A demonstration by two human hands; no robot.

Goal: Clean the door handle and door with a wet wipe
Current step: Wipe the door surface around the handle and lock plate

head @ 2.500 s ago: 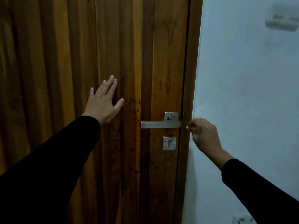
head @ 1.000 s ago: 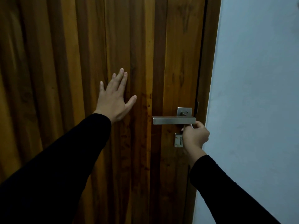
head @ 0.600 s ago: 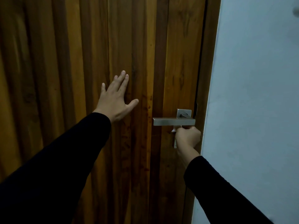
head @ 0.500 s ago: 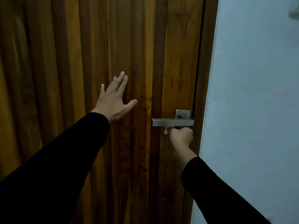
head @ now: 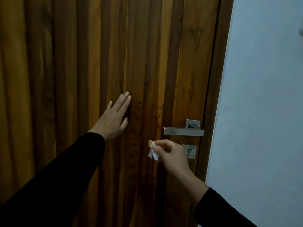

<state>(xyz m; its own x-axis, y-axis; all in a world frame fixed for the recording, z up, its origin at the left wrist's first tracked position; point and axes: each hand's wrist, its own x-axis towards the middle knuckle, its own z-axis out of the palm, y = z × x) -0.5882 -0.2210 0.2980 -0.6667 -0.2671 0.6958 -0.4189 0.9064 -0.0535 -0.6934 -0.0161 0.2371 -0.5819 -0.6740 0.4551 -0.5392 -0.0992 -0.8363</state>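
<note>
A brown wooden door point(head: 68, 66) with vertical grain fills the left and middle of the view. Its silver lever handle point(head: 183, 131) sits at the right side, level, with a keyhole plate point(head: 191, 150) just below. My left hand point(head: 114, 118) lies flat on the door with fingers spread, left of the handle. My right hand point(head: 172, 154) is below the handle's left end, partly covering the keyhole plate, and pinches a small crumpled white wet wipe point(head: 152, 152) between thumb and fingers. The wipe is apart from the handle.
The door frame point(head: 218, 79) runs down the right side of the door. A pale wall point(head: 265, 112) fills the right part of the view. Both my forearms are in black sleeves.
My right hand has slid left from under the handle's right end to below its left end, and the wipe now shows. My left hand stays flat on the door.
</note>
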